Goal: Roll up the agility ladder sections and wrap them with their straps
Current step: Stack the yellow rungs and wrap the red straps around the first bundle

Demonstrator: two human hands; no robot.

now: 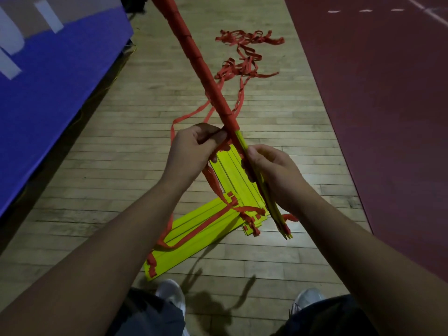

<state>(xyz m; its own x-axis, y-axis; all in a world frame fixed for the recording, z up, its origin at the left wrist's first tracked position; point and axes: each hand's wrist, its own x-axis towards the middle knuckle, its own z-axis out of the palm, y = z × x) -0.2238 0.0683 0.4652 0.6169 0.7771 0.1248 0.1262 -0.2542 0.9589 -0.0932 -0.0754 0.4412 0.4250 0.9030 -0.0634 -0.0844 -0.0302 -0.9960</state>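
Bundle [211,78]: yellow ladder rungs stacked into a long rod, held in the air between both hands and slanting up and away to the left. Red strap is wound in close spirals over most of its length. The near end is bare yellow.

Left hand [191,151]: fingers curled, pinching the strap [189,115] at the lower edge of the winding, touching the bundle.

Right hand [274,170]: clamped round the bare yellow part, just below the left hand. The rung tips stick out past the wrist.

Strap, loose part: trails from the left hand down to the floor [121,166].

Tangle [244,54]: more red strap heaped on the floor beyond the hands.

Rungs [194,229]: flat yellow stacks lying on the floor under the hands, crossed by red straps, not rolled.

Mat [60,93]: blue, on the left.

Red surface [388,117]: on the right, beside the wood floor.

Shoes [172,294]: pale, at the bottom edge.
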